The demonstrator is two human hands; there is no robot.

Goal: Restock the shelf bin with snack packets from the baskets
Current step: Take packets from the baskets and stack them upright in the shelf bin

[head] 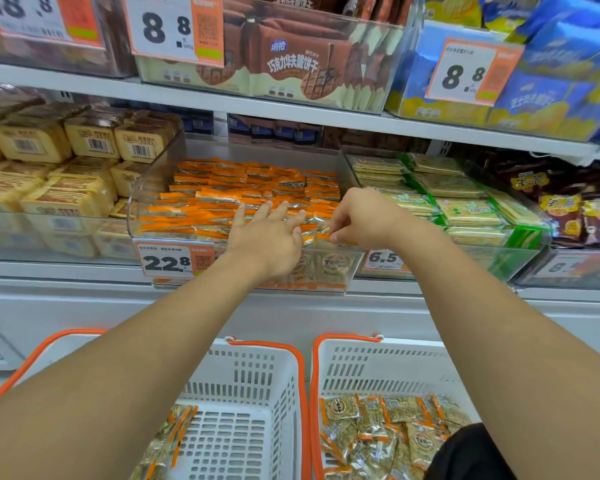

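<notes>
**While the bin fills, both baskets hold stock**

As the shelf bin [243, 202] sits nearly brimful of orange snack packets [257, 183], the left hand [269, 233] lies flat with fingers spread on the pile, and the right hand [357, 216] beside it pinches one packet [323, 233] at the clear front lip. Below the forearms, left basket [257, 382] runs low; right basket [388, 368] looks well stocked. Headroom under the upper shelf seems tight.

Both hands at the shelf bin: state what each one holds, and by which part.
The right hand pinches a snack packet by its orange end. The left hand holds nothing; its straight fingers rest on the packets in the shelf bin.
</notes>
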